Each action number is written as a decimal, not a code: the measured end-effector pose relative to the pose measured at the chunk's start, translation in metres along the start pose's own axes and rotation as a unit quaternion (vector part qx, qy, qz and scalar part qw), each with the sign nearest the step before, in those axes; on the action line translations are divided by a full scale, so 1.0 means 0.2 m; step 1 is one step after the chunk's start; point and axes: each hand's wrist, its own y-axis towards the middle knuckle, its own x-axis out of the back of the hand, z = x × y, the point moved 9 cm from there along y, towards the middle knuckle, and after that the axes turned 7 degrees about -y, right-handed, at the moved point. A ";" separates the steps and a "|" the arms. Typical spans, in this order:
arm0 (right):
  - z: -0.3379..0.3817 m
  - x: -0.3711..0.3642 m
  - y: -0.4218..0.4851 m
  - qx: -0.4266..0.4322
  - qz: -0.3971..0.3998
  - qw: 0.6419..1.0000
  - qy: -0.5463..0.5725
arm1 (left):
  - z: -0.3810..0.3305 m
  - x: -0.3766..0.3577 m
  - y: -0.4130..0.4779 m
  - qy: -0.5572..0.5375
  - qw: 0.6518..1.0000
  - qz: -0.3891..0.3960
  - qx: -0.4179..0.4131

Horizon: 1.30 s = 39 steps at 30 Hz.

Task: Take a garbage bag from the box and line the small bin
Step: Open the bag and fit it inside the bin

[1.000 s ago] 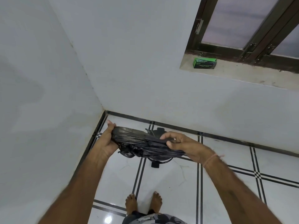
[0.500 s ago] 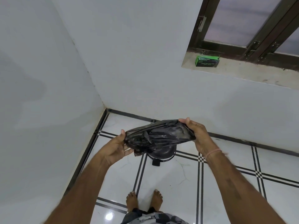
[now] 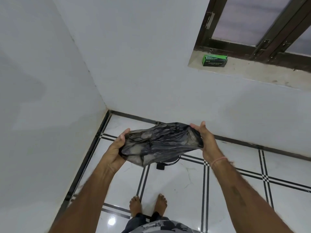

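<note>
Both hands hold the bag (image 3: 159, 143) between them: the left hand (image 3: 116, 148) pinches its left edge between thumb and fingers, and the right hand (image 3: 204, 142) grips its right edge, fingers closed on the plastic. The bag hangs in the air in front of the person, above the floor (image 3: 176, 185) near the corner of the room.

One second ago the bag was a tight, narrow bundle between the hands. Half a second ago it was a little looser. Now the hands are farther apart and the plastic is pulled out wider. I think the person is in the step of opening the bag, and the lining of the bin is not yet begun.

The bag is black, thin and a little shiny, with many creases and some grey, half-transparent places where the plastic is stretched. It is still folded on itself; I cannot tell where its mouth is.

Below the bag a dark round edge with a small black piece (image 3: 160, 166) shows on the floor. This is probably the bin, but most of it is hidden. The green box (image 3: 214, 60) stands on the sill (image 3: 252, 73), far right, well apart from the hands
</note>
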 end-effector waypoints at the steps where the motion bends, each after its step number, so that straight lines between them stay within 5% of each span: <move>1: 0.00 -0.03 -0.02 0.001 0.011 1.000 -0.007 | 0.02 0.00 0.01 0.020 1.000 -0.005 0.007; 6: 0.13 -0.24 -0.02 0.005 0.045 0.990 -0.135 | -0.10 -0.17 0.05 0.145 0.984 -0.099 -0.020; 9: 0.61 -0.40 -0.05 0.194 0.020 0.961 -0.197 | -0.47 -0.54 0.08 0.164 0.973 -0.056 -0.154; 11: 0.93 -0.47 -0.19 0.407 -0.077 0.859 -0.303 | -0.63 -0.75 0.01 0.237 0.941 -0.015 -0.240; 13: 0.77 -0.53 -0.12 0.383 -0.097 0.785 -0.477 | -0.52 -0.67 0.05 0.310 0.924 -0.042 -0.219; 15: 0.33 -0.42 -0.03 0.203 -0.024 0.855 -0.477 | -0.27 -0.39 0.08 0.294 0.941 -0.097 -0.134; 17: 0.12 -0.37 0.01 0.095 0.025 0.955 -0.280 | -0.15 -0.19 0.09 0.241 0.961 -0.118 -0.072; 19: 0.13 -0.35 0.00 0.021 0.032 0.987 -0.155 | -0.18 -0.15 0.09 0.235 0.962 -0.125 -0.054; 21: 0.37 -0.40 0.01 0.032 0.037 0.995 -0.084 | -0.40 -0.28 0.09 0.219 0.963 -0.113 -0.106; 23: 0.76 -0.41 -0.06 0.162 -0.013 0.984 -0.074 | -0.63 -0.52 0.03 0.239 0.953 -0.062 -0.174; 25: 1.00 -0.39 -0.22 0.357 -0.108 0.908 -0.192 | -0.76 -0.65 -0.04 0.304 0.913 -0.036 -0.268; 26: 0.95 -0.42 -0.25 0.371 -0.123 0.874 -0.287 | -0.72 -0.61 -0.03 0.351 0.896 -0.037 -0.268; 28: 0.52 -0.46 -0.14 0.207 -0.033 0.878 -0.431 | -0.51 -0.38 0.01 0.378 0.903 -0.066 -0.191; 31: 0.08 -0.41 -0.03 0.048 0.049 0.942 -0.328 | -0.26 -0.06 0.07 0.288 0.948 -0.104 -0.088; 36: 0.22 -0.42 -0.07 0.016 0.105 0.981 -0.163 | -0.29 -0.07 0.02 0.203 0.973 -0.088 -0.068; 39: 0.20 -0.38 -0.04 0.027 0.074 0.970 -0.231 | -0.32 -0.06 0.07 0.198 0.973 -0.081 -0.085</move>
